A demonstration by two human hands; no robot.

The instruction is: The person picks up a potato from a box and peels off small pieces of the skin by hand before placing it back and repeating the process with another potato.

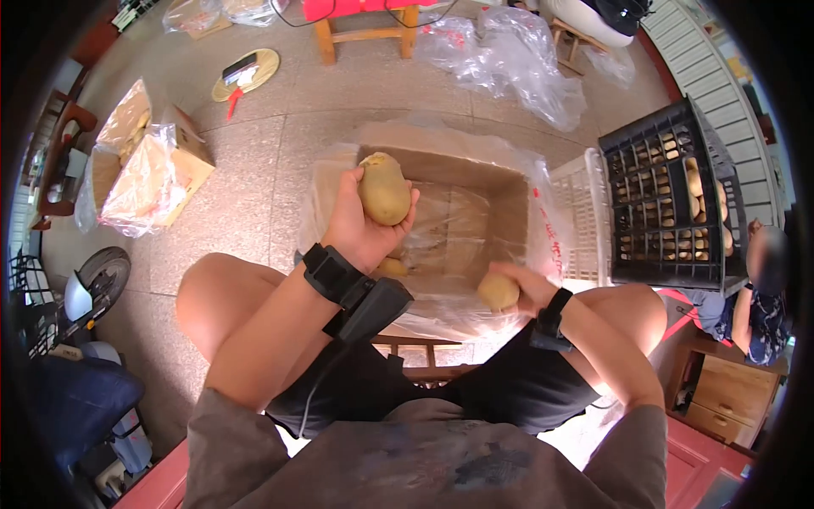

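My left hand (pixel 373 222), palm up, has its fingers curled around a large yellow-brown potato (pixel 386 191) with a rough patch at its top end. It holds the potato above the left side of a cardboard box (pixel 509 204) lined with clear plastic. My right hand (pixel 526 288) grips a second, paler potato (pixel 498 292) over the box's near right corner. Another yellowish piece (pixel 392 267) lies in the box below my left wrist, partly hidden by it. Dark strapped devices sit on both wrists.
A black crate (pixel 653 199) of similar tan produce stands right of the box, beside a white plastic basket (pixel 581 220). At left is another plastic-lined carton (pixel 174 174). Plastic sheeting (pixel 517 55) and a round woven mat (pixel 246 72) lie ahead. Another person's arm (pixel 746 297) shows far right.
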